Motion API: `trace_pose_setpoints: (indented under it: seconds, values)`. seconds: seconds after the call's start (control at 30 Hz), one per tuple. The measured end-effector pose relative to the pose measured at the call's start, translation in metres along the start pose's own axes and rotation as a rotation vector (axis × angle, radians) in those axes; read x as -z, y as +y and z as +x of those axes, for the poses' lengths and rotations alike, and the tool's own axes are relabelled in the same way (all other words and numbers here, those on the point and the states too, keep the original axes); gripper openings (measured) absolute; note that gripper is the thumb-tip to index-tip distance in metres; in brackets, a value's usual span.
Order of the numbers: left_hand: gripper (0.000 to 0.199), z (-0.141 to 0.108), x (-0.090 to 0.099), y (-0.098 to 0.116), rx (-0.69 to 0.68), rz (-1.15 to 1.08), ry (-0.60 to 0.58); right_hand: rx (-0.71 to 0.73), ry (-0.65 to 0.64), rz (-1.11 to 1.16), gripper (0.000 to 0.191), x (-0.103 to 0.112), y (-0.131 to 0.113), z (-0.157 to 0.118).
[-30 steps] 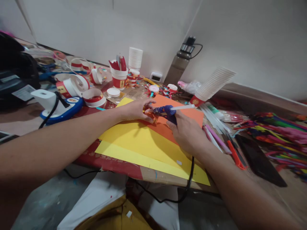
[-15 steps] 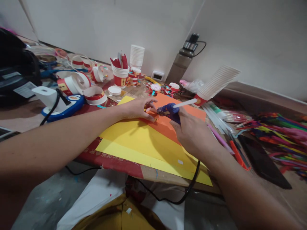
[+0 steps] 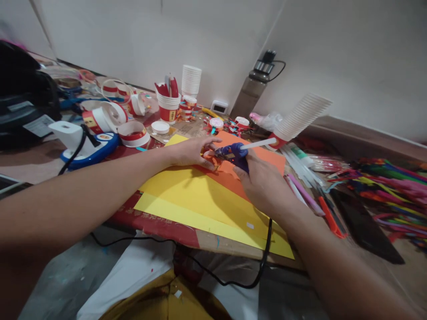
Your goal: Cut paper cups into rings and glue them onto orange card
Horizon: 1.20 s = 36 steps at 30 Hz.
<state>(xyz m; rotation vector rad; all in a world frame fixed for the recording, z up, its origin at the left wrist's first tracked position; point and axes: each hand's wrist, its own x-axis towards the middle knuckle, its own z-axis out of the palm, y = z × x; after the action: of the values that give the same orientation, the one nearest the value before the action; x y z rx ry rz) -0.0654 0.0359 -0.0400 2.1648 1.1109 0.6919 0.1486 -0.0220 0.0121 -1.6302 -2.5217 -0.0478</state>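
Observation:
My right hand [image 3: 267,180] is wrapped around the handle of a blue hot glue gun [image 3: 237,153], with a white glue stick [image 3: 258,143] poking from its back end. The gun's nozzle points left, close to the fingers of my left hand [image 3: 193,152]. Those fingers curl around a small orange piece [image 3: 217,166], partly hidden, whose kind I cannot make out. Both hands are over an orange sheet [image 3: 233,181], which lies on yellow sheets [image 3: 187,195]. The gun's black cord [image 3: 265,262] hangs over the table's front edge.
Cut paper cup rings [image 3: 133,134] and a blue-and-white holder [image 3: 90,149] stand left. Behind are a red cup [image 3: 167,109], stacked cups [image 3: 302,116] and a bottle [image 3: 250,91]. At right lie glue sticks [image 3: 296,166], a red-handled tool [image 3: 330,218], a dark phone [image 3: 365,226] and pipe cleaners [image 3: 393,186].
The glue gun and my right hand have shifted slightly left, bringing the nozzle nearer my left fingers. The cord hangs a little further left. My left hand keeps its hold.

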Motion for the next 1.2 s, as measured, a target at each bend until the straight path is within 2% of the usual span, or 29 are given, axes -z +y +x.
trace_pose_setpoints:
  seconds: [0.17,0.43,0.6,0.83,1.2]
  values:
    - [0.087,0.0,-0.001,0.001,0.006,0.001,0.005,0.015,0.017,0.015,0.034,-0.005,0.002,0.004]
    - [0.088,0.001,0.0,-0.001,0.006,-0.036,-0.022,-0.035,0.01,-0.037,0.035,0.007,-0.002,-0.006]
    - [0.087,0.001,0.0,-0.002,-0.019,-0.033,-0.017,0.0,0.022,0.013,0.036,-0.002,0.0,-0.001]
    - [0.086,0.0,0.0,0.002,0.026,0.034,-0.005,0.049,0.022,0.067,0.034,-0.013,0.001,0.006]
    - [0.085,0.003,0.0,0.003,0.009,-0.007,-0.02,-0.019,-0.049,-0.068,0.032,0.012,-0.007,-0.006]
